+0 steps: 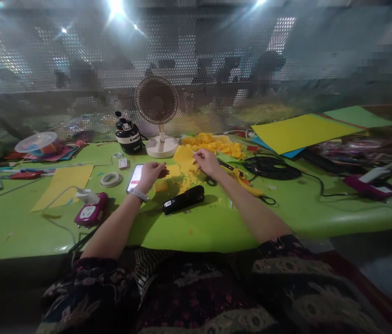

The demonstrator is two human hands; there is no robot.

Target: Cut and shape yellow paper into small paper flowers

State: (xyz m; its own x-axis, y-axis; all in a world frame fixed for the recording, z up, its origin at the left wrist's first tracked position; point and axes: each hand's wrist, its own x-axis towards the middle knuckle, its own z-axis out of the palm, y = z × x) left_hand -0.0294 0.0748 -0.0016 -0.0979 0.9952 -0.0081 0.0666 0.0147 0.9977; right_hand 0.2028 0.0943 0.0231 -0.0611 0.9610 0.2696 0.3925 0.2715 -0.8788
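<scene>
My left hand (154,172) is over the edge of a lit phone (135,178), its fingers curled together; whatever they hold is too small to make out. To the right, my right hand (207,161) pinches a tiny pale thing I cannot name. A piece of yellow paper (182,154) lies between the hands, with shredded yellow scraps (186,180) below it. Behind them sits a heap of yellow petal-like paper pieces (213,143). A small yellow block (161,186) rests below my left hand. Nearer me lies a black cylindrical device (183,200).
A fan (157,102) and a black bottle (128,137) stand at the back. Leftward are a tape roll (111,179), a purple power socket (91,211) and a yellow sheet (65,183). Rightward lie a black coiled-cable disc (270,167), large coloured sheets (307,130) and another purple socket (373,188).
</scene>
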